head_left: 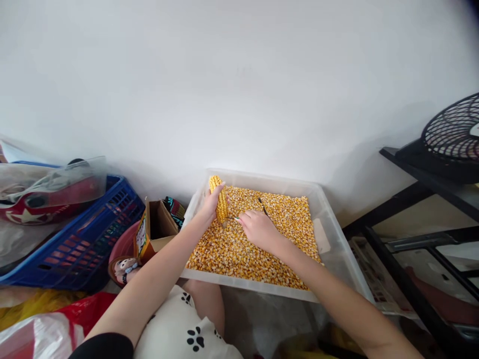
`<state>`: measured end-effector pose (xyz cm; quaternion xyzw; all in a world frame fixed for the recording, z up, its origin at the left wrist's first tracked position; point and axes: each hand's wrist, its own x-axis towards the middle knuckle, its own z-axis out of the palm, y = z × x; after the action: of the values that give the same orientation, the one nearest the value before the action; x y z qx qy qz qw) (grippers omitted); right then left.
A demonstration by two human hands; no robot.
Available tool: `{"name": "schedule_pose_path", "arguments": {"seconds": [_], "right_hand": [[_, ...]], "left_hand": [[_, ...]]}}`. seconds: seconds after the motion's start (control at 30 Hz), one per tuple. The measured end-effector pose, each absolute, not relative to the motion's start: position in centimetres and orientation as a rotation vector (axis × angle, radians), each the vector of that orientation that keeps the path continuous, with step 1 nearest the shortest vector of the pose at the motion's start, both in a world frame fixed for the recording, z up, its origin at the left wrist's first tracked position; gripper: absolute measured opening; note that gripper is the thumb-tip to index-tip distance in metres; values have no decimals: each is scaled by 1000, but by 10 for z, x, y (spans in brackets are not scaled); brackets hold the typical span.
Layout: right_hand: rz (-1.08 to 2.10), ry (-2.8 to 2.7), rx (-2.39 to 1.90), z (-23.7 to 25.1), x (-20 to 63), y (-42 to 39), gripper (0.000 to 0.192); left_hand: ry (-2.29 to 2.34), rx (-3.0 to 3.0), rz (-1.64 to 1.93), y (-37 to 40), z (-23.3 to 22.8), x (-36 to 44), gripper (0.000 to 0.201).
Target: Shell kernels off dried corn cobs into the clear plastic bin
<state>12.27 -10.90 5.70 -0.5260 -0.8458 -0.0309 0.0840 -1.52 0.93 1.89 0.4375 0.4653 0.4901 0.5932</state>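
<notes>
A clear plastic tub rests on my lap, filled with loose yellow corn kernels. My left hand grips a corn cob and holds it nearly upright over the tub's far left corner. My right hand holds a thin tool with a dark handle; its tip points at the lower end of the cob. The part of the tool inside the fist is hidden.
A blue plastic basket with a packaged toy stands at the left. Beside the tub sit an open cardboard box and a small doll. A black shelf frame with a fan stands at the right. A white wall is behind.
</notes>
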Motion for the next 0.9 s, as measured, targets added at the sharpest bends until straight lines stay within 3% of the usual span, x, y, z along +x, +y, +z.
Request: {"name": "schedule_pose_path", "arguments": {"seconds": [0.2, 0.5, 0.9], "right_hand": [[52, -2575, -1543, 59, 129, -106, 27], [228, -2642, -1411, 49, 144, -91, 24], [307, -2450, -1353, 54, 152, -90, 25]], "left_hand": [[1050, 923, 1117, 4, 21, -11, 49], [1078, 1556, 1097, -8, 16, -2, 40], [938, 1032, 1021, -3, 30, -8, 44]]}}
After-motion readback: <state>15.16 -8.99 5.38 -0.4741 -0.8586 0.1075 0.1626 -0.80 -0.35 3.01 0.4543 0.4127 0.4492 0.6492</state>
